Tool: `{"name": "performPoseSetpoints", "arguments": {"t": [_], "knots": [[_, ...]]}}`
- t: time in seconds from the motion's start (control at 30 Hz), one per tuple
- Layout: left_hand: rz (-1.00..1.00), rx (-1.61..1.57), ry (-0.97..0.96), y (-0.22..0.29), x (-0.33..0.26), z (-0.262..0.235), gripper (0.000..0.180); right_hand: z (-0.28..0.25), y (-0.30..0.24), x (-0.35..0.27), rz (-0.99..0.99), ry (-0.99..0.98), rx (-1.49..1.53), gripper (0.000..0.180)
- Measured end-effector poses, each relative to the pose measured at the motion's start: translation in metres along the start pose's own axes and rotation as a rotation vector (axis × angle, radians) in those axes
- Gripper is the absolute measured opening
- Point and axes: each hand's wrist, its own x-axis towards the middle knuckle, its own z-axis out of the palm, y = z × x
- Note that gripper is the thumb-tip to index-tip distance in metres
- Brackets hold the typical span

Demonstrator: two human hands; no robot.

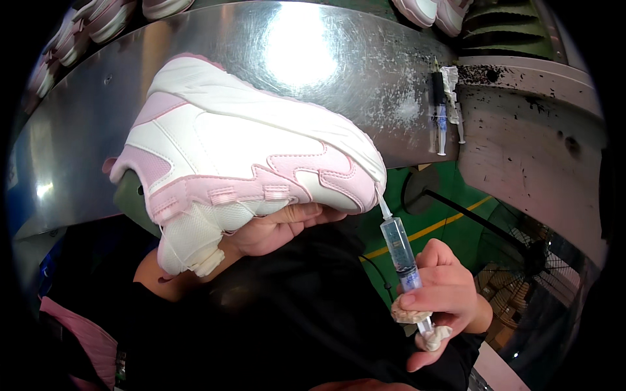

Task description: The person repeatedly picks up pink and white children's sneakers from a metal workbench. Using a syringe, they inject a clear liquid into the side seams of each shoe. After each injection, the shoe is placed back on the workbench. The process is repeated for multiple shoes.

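Note:
A white and pink sneaker (215,140) lies on its side in front of me, sole edge turned up and away, toe to the right. My left hand (277,229) grips it from below around the laces and toe; part of the fingers is hidden behind the shoe. In my right hand (447,287) is a clear syringe (398,244) with liquid in its barrel. Its tapered tip touches the seam between sole and upper at the toe. Tape-like wrapping covers the syringe's flange and plunger end, where my fingers close round it.
A shiny metal table (365,85) extends beyond the shoe. On its right edge lie a dark-filled syringe (440,107) and crumpled white paper (450,81). More sneakers (107,19) stand at the far left. A black fan (531,251) stands on the green floor (450,228).

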Motion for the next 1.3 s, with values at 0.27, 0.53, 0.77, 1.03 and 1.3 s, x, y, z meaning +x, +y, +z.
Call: {"name": "performPoseSetpoints", "arguments": {"t": [0.27, 0.53, 0.77, 1.03, 1.3], "knots": [[0.039, -0.045, 0.066, 0.007, 0.013, 0.013, 0.035, 0.015, 0.011, 0.000, -0.103, 0.097, -0.151, 0.061], [0.071, -0.030, 0.025, 0.019, 0.023, 0.030, 0.031, 0.039, 0.031, 0.007, -0.289, 0.207, -0.358, 0.052], [0.102, -0.060, 0.064, 0.021, 0.026, 0.040, 0.036, 0.052, 0.047, 0.015, -0.386, 0.280, -0.502, 0.049], [0.118, -0.074, 0.078, 0.018, 0.031, 0.034, 0.033, 0.045, 0.049, 0.007, -0.460, 0.358, -0.499, 0.053], [0.170, 0.084, 0.628, 0.033, -0.095, 0.045, 0.077, 0.011, 0.127, 0.029, -0.291, 0.515, -0.585, 0.077]]}}
